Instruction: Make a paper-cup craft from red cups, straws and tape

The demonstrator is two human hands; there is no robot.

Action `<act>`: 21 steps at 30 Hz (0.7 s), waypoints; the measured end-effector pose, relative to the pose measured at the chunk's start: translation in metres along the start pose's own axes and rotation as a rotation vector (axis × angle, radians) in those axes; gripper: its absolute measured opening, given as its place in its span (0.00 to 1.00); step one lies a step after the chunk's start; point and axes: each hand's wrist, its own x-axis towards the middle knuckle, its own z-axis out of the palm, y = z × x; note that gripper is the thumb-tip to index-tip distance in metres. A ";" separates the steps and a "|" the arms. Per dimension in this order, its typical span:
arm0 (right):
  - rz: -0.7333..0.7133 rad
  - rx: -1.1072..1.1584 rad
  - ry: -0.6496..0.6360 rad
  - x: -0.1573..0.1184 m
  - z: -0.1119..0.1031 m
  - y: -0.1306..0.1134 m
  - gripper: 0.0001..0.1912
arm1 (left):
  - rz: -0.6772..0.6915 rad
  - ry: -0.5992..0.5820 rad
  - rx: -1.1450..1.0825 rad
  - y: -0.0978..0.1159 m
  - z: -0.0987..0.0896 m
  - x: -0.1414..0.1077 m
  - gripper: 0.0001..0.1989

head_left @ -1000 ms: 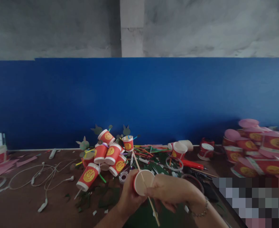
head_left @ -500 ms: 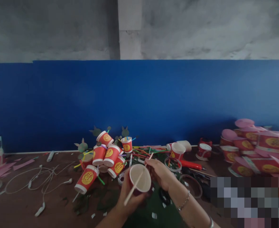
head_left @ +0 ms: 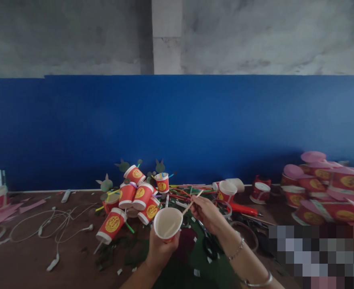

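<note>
Through my remote view, my left hand (head_left: pixel 161 252) wraps the paper cup (head_left: pixel 166 220) while my right hand (head_left: pixel 209 213) pinches the wooden stick (head_left: pixel 187 208) — no longer across the cup's mouth but at its right rim, whether piercing I can't tell.

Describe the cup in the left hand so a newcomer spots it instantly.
Below the blue wall panel is a brown table. Over its near middle, the left hand holds a red paper cup, mouth open towards the camera. It is the only cup held; the piled red cups rest beyond it.
</note>
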 end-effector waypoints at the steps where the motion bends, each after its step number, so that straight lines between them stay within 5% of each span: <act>1: -0.020 0.013 0.047 0.003 -0.006 -0.002 0.19 | 0.009 -0.013 -0.004 0.003 0.000 0.000 0.14; 6: -0.129 0.013 0.123 0.008 -0.020 -0.009 0.23 | 0.017 -0.026 -0.057 0.010 0.000 0.001 0.14; 11: -0.229 -0.049 0.124 0.001 -0.003 -0.005 0.25 | -0.034 -0.021 -0.093 -0.005 -0.002 0.001 0.17; 21: -0.210 -0.112 0.143 0.000 -0.001 -0.008 0.27 | -0.056 -0.031 -0.072 -0.008 0.000 0.003 0.20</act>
